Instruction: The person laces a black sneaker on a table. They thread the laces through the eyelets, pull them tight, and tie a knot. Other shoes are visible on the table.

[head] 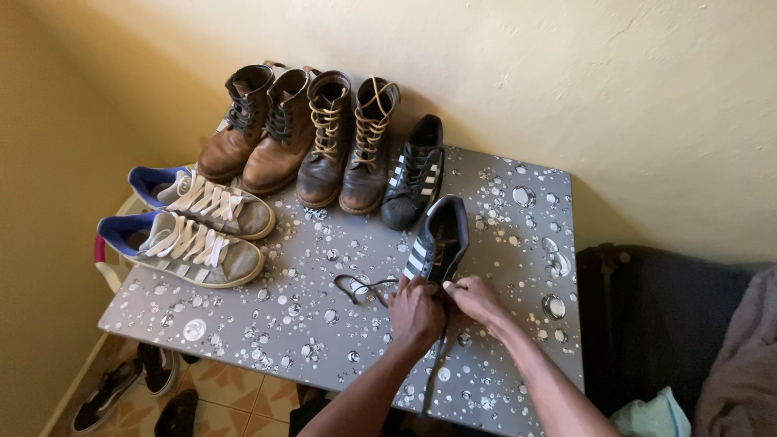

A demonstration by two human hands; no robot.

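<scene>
From the head camera I look down on a grey table (243, 311) covered with a water-drop pattern, pushed against a pale yellow wall (631, 89). My left hand (415, 314) and right hand (476, 299) meet at the near end of a black sneaker with white stripes (439, 240), which lies on the table just right of the middle, its opening turned toward the wall. Both hands have their fingers curled in at the shoe's toe end, and they appear to pinch the black lace (362, 288); the fingertips are hidden behind the knuckles, so I cannot tell the exact grip. One loop of that lace trails on the table to the left of my left hand, and another strand hangs down between my wrists over the table's near edge. Its matching black sneaker (414, 173) stands just beyond, toe toward me, touching the row of boots. That row along the wall has two lighter brown boots with dark laces (257, 129) and two darker brown boots with tan laces (346, 142). At the left edge of the table lie two grey sneakers with white laces and blue linings (190, 231), side by side. Under the table, on the tiled floor (235, 400), I see dark shoes (133, 380). A dark cushion (655, 324) sits to the right.
</scene>
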